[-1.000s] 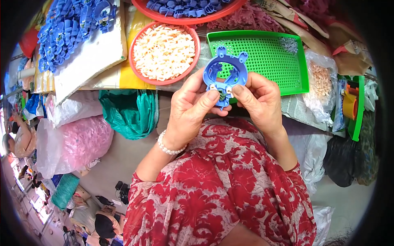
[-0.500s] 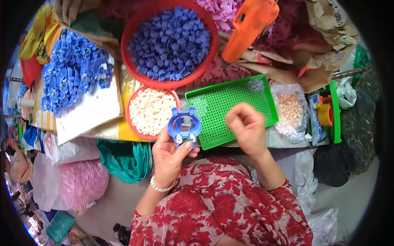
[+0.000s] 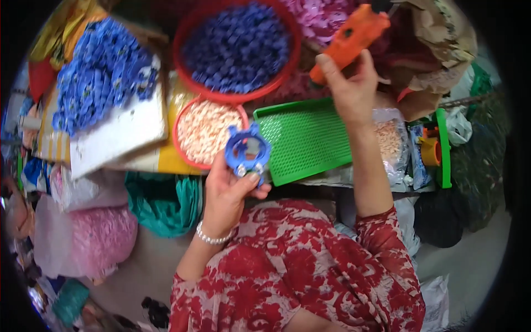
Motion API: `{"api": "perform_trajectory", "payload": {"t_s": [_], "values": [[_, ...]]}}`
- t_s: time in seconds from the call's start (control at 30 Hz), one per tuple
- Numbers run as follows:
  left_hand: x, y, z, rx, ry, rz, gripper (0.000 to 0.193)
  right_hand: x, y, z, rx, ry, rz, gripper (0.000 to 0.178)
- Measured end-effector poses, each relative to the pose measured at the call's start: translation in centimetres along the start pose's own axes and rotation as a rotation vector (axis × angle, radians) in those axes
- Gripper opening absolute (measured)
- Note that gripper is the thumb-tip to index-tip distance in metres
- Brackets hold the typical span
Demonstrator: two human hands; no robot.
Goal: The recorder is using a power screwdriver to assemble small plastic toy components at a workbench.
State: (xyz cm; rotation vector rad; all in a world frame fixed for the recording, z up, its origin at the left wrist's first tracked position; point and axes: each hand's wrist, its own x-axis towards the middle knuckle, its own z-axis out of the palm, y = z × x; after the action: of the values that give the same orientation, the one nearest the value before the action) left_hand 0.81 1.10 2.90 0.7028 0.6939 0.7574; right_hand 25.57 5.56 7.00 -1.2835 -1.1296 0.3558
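Note:
My left hand [image 3: 225, 185] holds a blue plastic ring-shaped part [image 3: 247, 150] with two ear-like knobs, pinched at its lower end, where small white pieces sit. The ring is upright beside a green perforated tray [image 3: 304, 144]. Up at the back right, my right hand [image 3: 357, 91] has its thumb and fingers around the lower part of an orange power screwdriver [image 3: 354, 36], which slants down to the left. How firmly the fingers press is partly hidden. A red-rimmed bowl of small cream-coloured pieces [image 3: 209, 131] stands just left of the blue part.
A red basin [image 3: 182, 77] full of blue pieces stands at the back. Blue assembled parts [image 3: 99, 77] are heaped on a white board [image 3: 119, 138] at left. At right lie a clear bag of beige pieces [image 3: 389, 144] and brown paper [image 3: 442, 50]. A teal bag [image 3: 160, 205] hangs below the table edge.
My right hand has moved up from over the green tray to the orange screwdriver, which has tilted and come lower. The left hand still holds the blue part. The view has shifted slightly.

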Motion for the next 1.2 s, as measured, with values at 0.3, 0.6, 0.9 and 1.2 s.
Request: {"api": "perform_trajectory", "payload": {"t_s": [0.3,0.6,0.9,1.2], "values": [[0.1,-0.1,-0.3,-0.12,-0.052,-0.029,0.051,-3.0,-2.3,-0.5,0.233,-0.183,0.112,0.045],[0.1,-1.1,-0.2,-0.036,-0.026,-0.039,0.051,-7.3,-4.2,-0.7,0.564,-0.413,0.185,0.055],[0.4,-2.1,0.5,0.013,0.029,-0.049,0.048,-9.1,-7.0,0.0,0.695,-0.455,0.193,0.081],[0.3,-2.1,1.3,0.045,0.07,-0.043,0.043,-9.1,-5.8,1.3,0.755,-0.531,-0.078,0.08]]}}
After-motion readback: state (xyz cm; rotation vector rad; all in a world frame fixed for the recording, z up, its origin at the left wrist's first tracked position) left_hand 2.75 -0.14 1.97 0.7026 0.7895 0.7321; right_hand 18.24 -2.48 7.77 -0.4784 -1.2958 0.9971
